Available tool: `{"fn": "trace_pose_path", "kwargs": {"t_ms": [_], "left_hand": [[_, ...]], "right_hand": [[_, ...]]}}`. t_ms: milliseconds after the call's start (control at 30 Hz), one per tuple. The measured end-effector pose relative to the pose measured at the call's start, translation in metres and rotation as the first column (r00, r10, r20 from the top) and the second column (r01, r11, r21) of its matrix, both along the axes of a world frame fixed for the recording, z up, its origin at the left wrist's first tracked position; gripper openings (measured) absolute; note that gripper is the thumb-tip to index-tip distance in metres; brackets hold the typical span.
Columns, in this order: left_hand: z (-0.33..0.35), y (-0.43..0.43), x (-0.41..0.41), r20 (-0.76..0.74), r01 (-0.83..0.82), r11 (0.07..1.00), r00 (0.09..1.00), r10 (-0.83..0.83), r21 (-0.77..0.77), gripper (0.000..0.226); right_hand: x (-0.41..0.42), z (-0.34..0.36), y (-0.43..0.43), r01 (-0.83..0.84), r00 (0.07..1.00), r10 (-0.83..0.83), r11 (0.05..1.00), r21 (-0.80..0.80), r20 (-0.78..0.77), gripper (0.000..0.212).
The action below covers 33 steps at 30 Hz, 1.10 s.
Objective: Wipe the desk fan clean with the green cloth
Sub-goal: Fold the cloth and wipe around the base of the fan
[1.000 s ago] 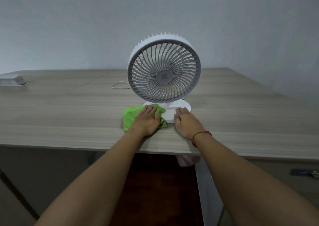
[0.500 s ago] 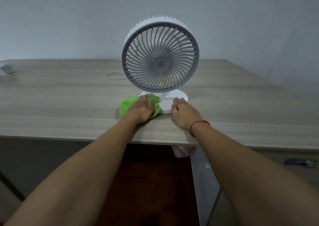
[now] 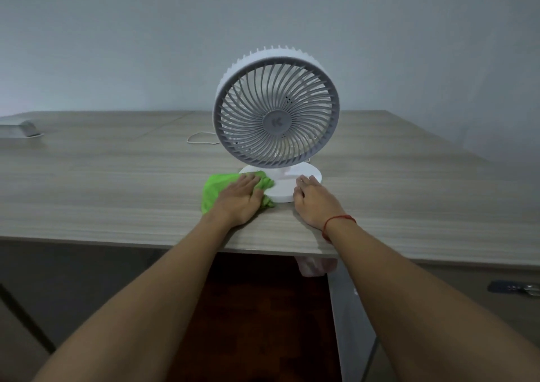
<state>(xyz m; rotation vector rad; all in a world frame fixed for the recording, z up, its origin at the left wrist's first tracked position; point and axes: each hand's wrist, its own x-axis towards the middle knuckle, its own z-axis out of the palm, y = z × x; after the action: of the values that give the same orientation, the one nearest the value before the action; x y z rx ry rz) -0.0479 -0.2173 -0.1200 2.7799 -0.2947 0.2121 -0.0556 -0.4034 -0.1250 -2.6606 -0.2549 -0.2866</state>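
A white desk fan [image 3: 276, 112] with a round grey grille stands upright on the wooden desk [image 3: 117, 183], on a round white base [image 3: 282, 189]. The green cloth [image 3: 214, 190] lies crumpled at the base's left edge. My left hand [image 3: 238, 199] presses down on the cloth, fingers bent over it and touching the base. My right hand [image 3: 314, 202] lies flat on the desk, its fingertips resting on the right front of the base. It holds nothing. A red string circles my right wrist.
A thin white cable [image 3: 201, 139] loops on the desk behind the fan's left side. A grey object [image 3: 22, 129] sits at the far left edge. The desk's front edge runs just under my wrists, with a dark floor below.
My left hand has gathered the cloth closer against the fan's base. My right hand stays at the base. The view has shifted, so the fan sits lower and further right.
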Motion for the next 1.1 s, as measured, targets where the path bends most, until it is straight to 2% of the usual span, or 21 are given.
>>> {"fn": "trace_pose_path", "kwargs": {"t_ms": [133, 267, 800, 967, 1100], "left_hand": [[-0.002, -0.012, -0.017, 0.015, 0.118, 0.993, 0.993, -0.118, 0.022, 0.051], [-0.002, -0.015, -0.022, 0.023, 0.158, 0.987, 0.987, -0.158, -0.012, 0.05], [0.018, -0.006, 0.07, -0.165, -0.07, 0.996, 0.984, 0.061, -0.048, 0.056], [0.021, -0.012, 0.068, -0.117, -0.071, 0.997, 0.991, 0.067, -0.026, 0.054], [0.014, -0.014, 0.056, -0.042, 0.039, 0.999, 0.998, -0.038, 0.017, 0.049]], "right_hand": [[0.0, 0.001, 0.001, 0.004, 1.0, -0.004, 1.0, -0.005, 0.006, 0.048], [0.0, 0.001, 0.0, -0.01, 1.0, 0.01, 0.999, -0.032, 0.007, 0.049], [0.0, 0.0, -0.001, 0.004, 1.0, -0.004, 1.0, 0.021, 0.019, 0.048], [-0.001, 0.0, -0.001, -0.001, 1.0, 0.0, 1.0, 0.028, 0.013, 0.048], [0.001, 0.002, 0.0, -0.018, 1.0, 0.017, 0.999, 0.028, 0.021, 0.045]]}}
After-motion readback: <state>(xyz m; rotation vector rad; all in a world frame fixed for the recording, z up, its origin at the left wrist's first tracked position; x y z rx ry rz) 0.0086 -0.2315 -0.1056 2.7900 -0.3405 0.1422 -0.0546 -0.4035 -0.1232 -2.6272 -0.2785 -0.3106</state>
